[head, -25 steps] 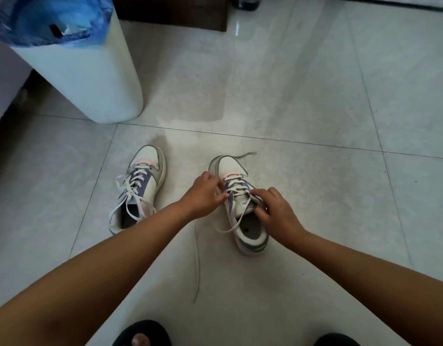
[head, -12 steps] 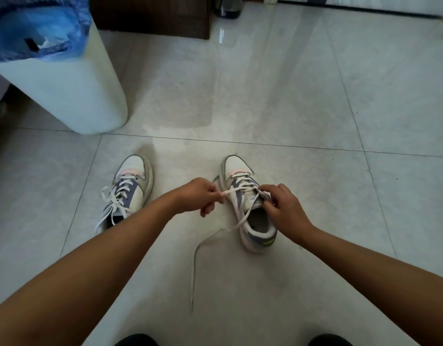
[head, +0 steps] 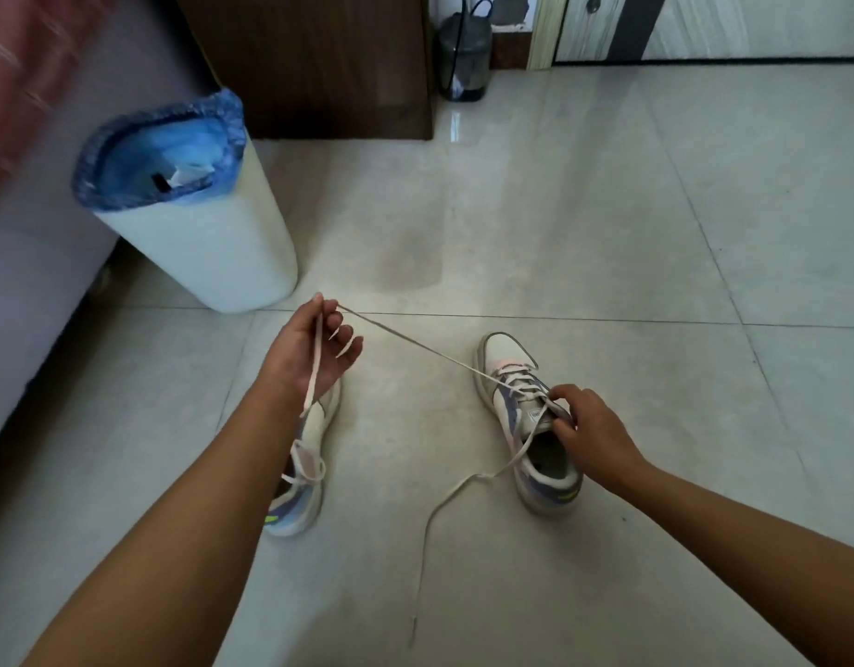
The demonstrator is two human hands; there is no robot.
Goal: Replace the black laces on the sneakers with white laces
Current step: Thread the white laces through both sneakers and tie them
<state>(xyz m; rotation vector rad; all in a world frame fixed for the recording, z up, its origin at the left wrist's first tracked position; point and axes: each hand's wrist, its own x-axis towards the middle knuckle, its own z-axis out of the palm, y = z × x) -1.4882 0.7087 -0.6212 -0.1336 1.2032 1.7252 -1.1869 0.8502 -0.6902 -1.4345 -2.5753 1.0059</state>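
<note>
**Lace pulled taut from right-side sneaker**

Left hand (head: 309, 349) is raised above the floor, fingers curled, pinching a white lace (head: 415, 346) up near the fingertips. The lace runs tight in a straight line from that pinch down to the eyelets of the right-side sneaker (head: 526, 426); its short free end hangs from the hand down across the palm and wrist.

Right hand (head: 588, 426) sits on the tongue and collar area of that same sneaker, fingers bent and gripping the upper near the top eyelets — thumb and forefinger close together, exact contact with the lace crossings hard to tell. The sneaker stands upright on the tile floor (head: 608, 233), toe pointing away from the camera, white with purple side panels and a yellow-green heel mark. The other end of its lace trails out of the shoe and lies loose on the floor toward the camera, curving then running straight.

Left-side sneaker (head: 304, 479) stands on the floor well apart from the first, partly hidden by the left forearm — white laces already in it, loose loops showing.

A white bin with blue liner (head: 189, 199) stands beyond the left hand, next to a dark wooden cabinet (head: 314, 65). A small dark pedal bin (head: 466, 55) is by the far wall.
</note>
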